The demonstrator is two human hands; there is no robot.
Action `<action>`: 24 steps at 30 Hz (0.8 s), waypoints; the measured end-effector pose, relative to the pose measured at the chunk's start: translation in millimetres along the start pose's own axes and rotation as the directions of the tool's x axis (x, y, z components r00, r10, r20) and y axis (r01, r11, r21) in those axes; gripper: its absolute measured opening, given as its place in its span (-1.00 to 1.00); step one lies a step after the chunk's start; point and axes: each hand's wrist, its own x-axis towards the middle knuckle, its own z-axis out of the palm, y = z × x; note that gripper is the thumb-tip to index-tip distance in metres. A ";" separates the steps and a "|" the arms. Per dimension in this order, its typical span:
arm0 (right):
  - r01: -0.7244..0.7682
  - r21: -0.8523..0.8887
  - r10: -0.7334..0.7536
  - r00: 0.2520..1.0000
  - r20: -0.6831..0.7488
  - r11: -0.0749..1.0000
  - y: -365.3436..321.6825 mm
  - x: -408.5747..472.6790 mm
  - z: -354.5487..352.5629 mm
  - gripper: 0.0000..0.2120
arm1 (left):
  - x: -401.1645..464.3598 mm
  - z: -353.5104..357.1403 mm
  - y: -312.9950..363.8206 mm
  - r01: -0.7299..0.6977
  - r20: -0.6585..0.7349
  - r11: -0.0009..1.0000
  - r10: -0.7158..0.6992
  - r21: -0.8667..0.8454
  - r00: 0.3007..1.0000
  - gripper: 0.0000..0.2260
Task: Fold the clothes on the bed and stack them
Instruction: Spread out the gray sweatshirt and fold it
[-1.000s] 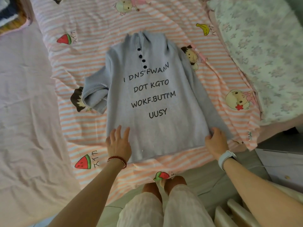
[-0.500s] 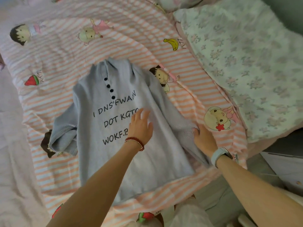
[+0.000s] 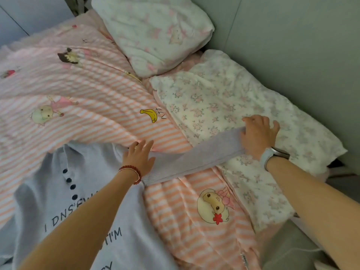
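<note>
Striped bedding [image 3: 109, 114] printed with cartoon figures is spread beneath a grey top [image 3: 64, 201], which lies face up with its buttons and black lettering showing, nearest the camera and under the left forearm. Half a second ago the top's sleeve was still bunched against its body; it is now seen drawn straight out sideways. At the shoulder the left hand [image 3: 139, 157], fingers flat and together, is pressed on the cloth, pinning it. Stretching away from that hand, the sleeve [image 3: 196, 158] is laid across the stripes and onto a floral quilt [image 3: 224, 98], where its cuff is gripped by the right hand [image 3: 257, 135], fingers curled over the end. Beyond the right hand, a floral pillow [image 3: 152, 32] is propped against the wall. With the sleeve pulled flat, it is judged ready to be folded across the body; nothing is stacked yet.
</note>
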 end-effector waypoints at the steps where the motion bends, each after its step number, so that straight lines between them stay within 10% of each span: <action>1: -0.015 0.022 0.015 1.000 -0.004 1.000 3.0 -2.6 4.7 -0.61 | 7.1 2.9 2.6 0.003 0.064 1.000 -0.004 0.017 0.998 -0.46; 5: -0.090 0.301 0.132 0.984 -0.120 0.949 15.4 -32.1 20.3 -0.54 | 24.3 20.6 10.3 -0.057 0.180 0.995 0.041 0.087 0.983 -0.42; 11: -0.414 0.764 0.559 0.825 0.086 0.495 5.7 -51.4 35.8 -0.76 | 42.3 12.7 13.9 -0.109 0.121 0.987 0.095 0.121 0.988 -0.70; 17: -0.607 0.773 0.661 0.659 0.358 0.187 9.4 -18.3 36.2 -0.60 | 34.3 -5.7 22.8 -0.117 -0.371 0.939 -0.012 -0.323 0.929 -0.87; 20: -0.590 0.768 0.662 0.682 0.311 0.248 1.5 -16.4 34.6 -0.68 | 28.7 -2.2 35.9 -0.088 -0.442 0.960 -0.040 -0.265 0.896 -0.86; 24: -0.369 0.813 0.590 0.806 0.039 0.450 -25.0 -34.1 16.1 -0.82 | 23.7 -5.1 38.7 0.054 -0.199 0.921 -0.139 -0.385 0.970 -0.66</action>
